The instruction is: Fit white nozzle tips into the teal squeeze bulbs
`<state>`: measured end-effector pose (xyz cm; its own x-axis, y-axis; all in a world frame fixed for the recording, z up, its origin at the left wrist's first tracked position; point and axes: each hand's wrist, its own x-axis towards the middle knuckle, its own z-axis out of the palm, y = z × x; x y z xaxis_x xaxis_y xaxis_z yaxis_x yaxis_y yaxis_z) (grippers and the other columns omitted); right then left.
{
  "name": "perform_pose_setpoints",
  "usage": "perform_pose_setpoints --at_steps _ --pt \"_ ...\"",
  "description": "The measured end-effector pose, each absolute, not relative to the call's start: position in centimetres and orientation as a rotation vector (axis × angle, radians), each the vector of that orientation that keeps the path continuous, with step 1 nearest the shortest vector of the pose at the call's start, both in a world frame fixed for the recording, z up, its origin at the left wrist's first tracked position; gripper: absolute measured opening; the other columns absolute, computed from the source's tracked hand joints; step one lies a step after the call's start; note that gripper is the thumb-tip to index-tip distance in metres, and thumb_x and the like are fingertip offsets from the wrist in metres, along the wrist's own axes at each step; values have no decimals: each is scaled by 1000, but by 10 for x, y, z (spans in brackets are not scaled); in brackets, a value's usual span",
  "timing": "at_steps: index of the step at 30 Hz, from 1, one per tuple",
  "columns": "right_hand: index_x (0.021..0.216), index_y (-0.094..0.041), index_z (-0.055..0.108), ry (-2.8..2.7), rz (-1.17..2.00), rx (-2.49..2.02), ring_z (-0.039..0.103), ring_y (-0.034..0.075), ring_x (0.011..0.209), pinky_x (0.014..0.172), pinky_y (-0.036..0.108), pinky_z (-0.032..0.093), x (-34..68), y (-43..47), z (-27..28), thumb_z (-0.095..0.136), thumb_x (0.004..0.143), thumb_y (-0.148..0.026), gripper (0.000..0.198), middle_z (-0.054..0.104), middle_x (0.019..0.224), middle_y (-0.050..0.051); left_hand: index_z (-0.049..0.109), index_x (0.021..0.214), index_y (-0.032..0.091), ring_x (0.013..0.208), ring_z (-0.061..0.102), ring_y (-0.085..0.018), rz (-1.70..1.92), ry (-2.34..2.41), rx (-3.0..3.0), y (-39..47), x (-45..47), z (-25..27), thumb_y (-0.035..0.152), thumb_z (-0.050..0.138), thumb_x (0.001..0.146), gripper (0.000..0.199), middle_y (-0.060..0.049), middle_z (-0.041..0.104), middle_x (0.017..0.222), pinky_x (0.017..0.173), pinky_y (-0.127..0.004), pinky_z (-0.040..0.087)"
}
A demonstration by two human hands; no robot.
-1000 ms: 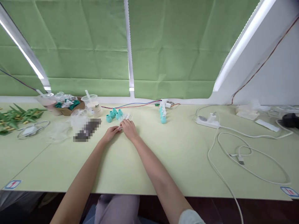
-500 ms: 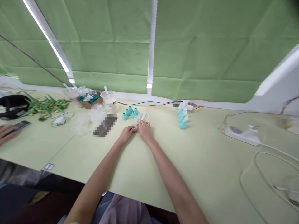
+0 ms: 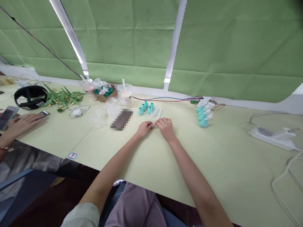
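My left hand (image 3: 145,128) and my right hand (image 3: 166,128) meet over the table, fingers pinched around a small whitish piece (image 3: 153,125) between them. Its kind is too small to make out, and the fingers hide most of it. Just beyond the hands lie several small white pieces (image 3: 159,113). Behind and to the left of these stand several turquoise vase-shaped pieces (image 3: 150,109) with open tops. Farther right, a row of turquoise pieces (image 3: 203,122) with white parts (image 3: 209,116) on them reaches back toward the wall.
A pixelated dark rectangle (image 3: 121,119), clear plastic bags (image 3: 100,116), drink cups (image 3: 125,94) and a cardboard box (image 3: 107,97) are at the left. Green plastic leaves (image 3: 63,97) lie beyond a coiled cable (image 3: 79,111). A co-worker's hand (image 3: 26,124) is far left; a power strip (image 3: 272,138) right.
The view has turned left, so everything sits farther right. My hands stay pinched together on the small piece. More of the co-worker shows, with a phone in one hand.
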<state>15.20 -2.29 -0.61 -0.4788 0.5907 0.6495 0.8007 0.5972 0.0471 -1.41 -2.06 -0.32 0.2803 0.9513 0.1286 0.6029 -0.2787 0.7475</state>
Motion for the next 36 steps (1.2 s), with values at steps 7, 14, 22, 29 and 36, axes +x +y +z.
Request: perform_pose_setpoints --at_steps 7,14,22,29,36 --pt "86 -19 57 -2294 -391 -1142 47 20 81 71 32 32 148 -24 -1 40 92 -19 18 58 83 6 61 71 16 67 50 -14 759 1370 2032 -20 -17 -2 33 40 85 30 -2 62 70 65 -25 36" --pt "86 -19 53 -2258 -106 -1117 47 20 80 72 32 37 148 -17 -5 39 92 -21 15 56 87 6 61 68 16 66 52 -15 759 1299 2056 -16 -20 -2 32 38 86 33 -3 63 70 65 -25 36" --pt "85 -19 50 -2180 7 -1067 45 20 77 72 33 39 148 -14 -9 36 92 -23 16 52 84 5 57 68 17 67 52 -15 801 1256 2120 -17 -21 -1 30 38 87 31 -3 61 71 63 -26 34" --pt "87 -19 48 -2107 9 -1047 45 20 81 73 33 38 149 -16 -10 34 93 -24 16 52 87 6 57 73 18 70 52 -15 822 1250 2103 -16 -21 -2 31 38 88 28 -3 62 75 64 -25 34" --pt "84 -20 46 -2031 21 -1028 44 20 81 73 33 37 148 -19 -7 35 93 -24 14 51 86 6 61 82 18 72 52 -15 826 1276 2154 -18 -20 0 28 37 87 26 -3 63 79 65 -25 35"
